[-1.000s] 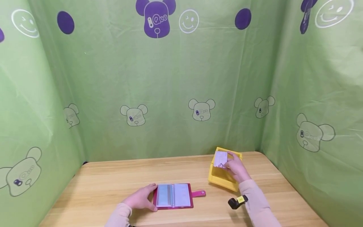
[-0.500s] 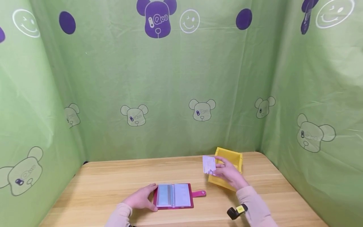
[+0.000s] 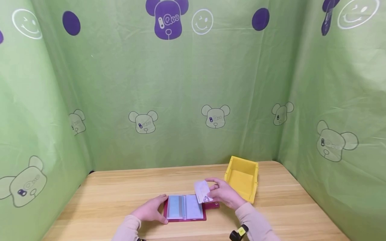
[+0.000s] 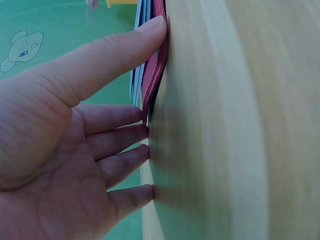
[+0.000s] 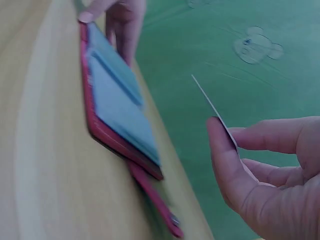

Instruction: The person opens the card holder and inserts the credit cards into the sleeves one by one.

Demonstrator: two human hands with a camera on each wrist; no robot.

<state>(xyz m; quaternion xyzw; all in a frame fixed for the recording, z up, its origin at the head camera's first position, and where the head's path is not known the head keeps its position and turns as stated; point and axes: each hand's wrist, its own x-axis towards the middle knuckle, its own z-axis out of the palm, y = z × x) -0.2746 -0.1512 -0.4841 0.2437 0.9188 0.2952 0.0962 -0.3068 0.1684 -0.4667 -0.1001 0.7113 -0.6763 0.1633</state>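
A red card holder (image 3: 193,207) lies spread out on the table, its clear, bluish sleeves facing up and its snap strap (image 3: 213,205) pointing right. My left hand (image 3: 150,209) rests at its left side. The left thumb (image 4: 150,25) touches the cover's edge in the left wrist view, and the fingertips reach down along the side. Between thumb and fingers, my right hand (image 3: 225,194) pinches a pale card (image 3: 201,191) with a dark printed patch at its lower corner. The card is tilted, over the holder's upper right corner in the head view, and appears edge-on in the right wrist view.
Behind and right of the right hand, a yellow bin (image 3: 241,179) stands near the back of the wooden table (image 3: 126,182). Green printed curtains (image 3: 178,83) enclose the back and both sides.
My right hand has carried the card left and toward me, from over the yellow bin to the card holder's right side. The left hand and holder have stayed put.
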